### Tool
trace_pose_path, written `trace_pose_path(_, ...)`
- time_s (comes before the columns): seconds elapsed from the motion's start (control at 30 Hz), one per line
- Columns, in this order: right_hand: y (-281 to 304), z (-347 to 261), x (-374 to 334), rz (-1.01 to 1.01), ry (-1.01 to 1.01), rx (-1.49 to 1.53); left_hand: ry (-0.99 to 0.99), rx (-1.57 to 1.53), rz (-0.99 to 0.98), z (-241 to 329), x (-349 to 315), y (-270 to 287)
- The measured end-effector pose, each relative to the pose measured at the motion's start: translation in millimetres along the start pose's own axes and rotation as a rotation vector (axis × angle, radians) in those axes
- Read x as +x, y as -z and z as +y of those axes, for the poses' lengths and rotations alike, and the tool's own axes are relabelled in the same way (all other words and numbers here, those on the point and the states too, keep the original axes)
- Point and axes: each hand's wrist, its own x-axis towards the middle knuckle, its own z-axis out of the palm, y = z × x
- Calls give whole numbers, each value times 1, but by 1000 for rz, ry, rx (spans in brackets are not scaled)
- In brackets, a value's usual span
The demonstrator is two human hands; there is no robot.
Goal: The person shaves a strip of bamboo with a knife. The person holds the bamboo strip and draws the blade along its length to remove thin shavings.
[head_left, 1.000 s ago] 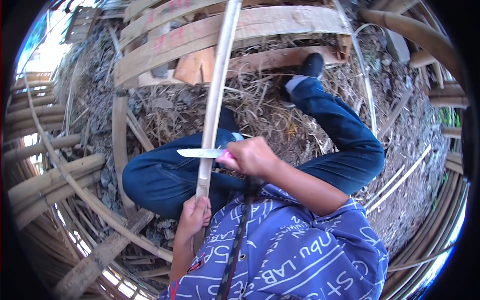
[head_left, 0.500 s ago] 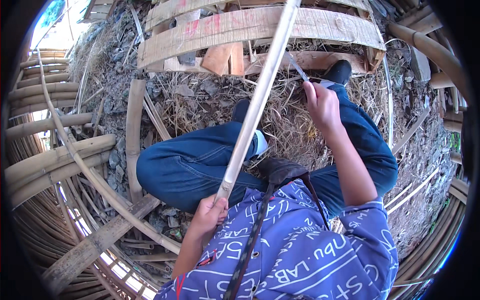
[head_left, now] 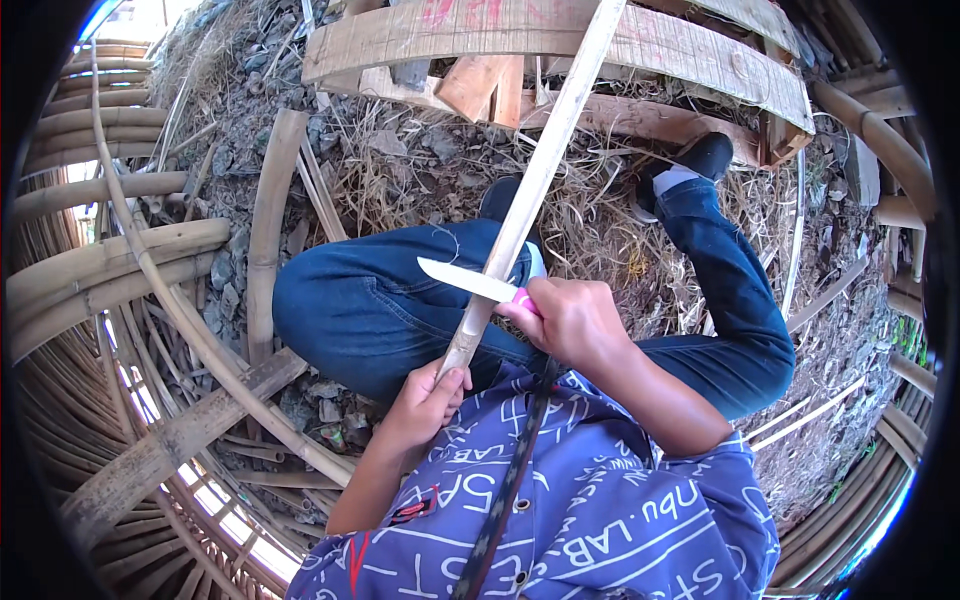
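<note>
A long pale bamboo strip [head_left: 545, 180] slants from my lap up past the wooden slats at the top. Near its lower end, my left hand [head_left: 428, 403] is wrapped round it. My right hand [head_left: 575, 318] grips a knife [head_left: 465, 278] by its pink handle, with the palm partly hiding that handle. The pale blade lies across the strip, a little above my left hand, and its tip points left over my thigh. A thin curled shaving [head_left: 447, 240] is near the blade, on my jeans.
A wooden slatted pallet or crate [head_left: 560, 35] stands beyond my feet. Bamboo poles [head_left: 120, 250] form a framework at the left, with more poles [head_left: 870, 140] at the right. Straw, shavings and stones [head_left: 400, 170] cover the ground. A bamboo piece [head_left: 270, 230] lies beside my left knee.
My right hand has drawn the knife back from the far part of the strip towards me, and the blade now crosses the strip near my left hand. The left hand keeps its hold.
</note>
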Motion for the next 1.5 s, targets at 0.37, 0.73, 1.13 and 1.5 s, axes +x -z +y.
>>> trace_pose_path(0.37, -27, 29, 14, 88, 205, -144, -171, 170, 109, -8, 5, -4)
trace_pose_path(0.73, -30, 34, 19, 137, 225, -171, -196, 220, 119, -8, 4, -2)
trace_pose_path(1.13, 19, 107, 38, 371, -68, -384, -140, 126, 59, -8, -3, 3)
trace_pose_path(1.5, 32, 107, 43, 385, -74, -457, -28, 31, 5, -9, -8, 12)
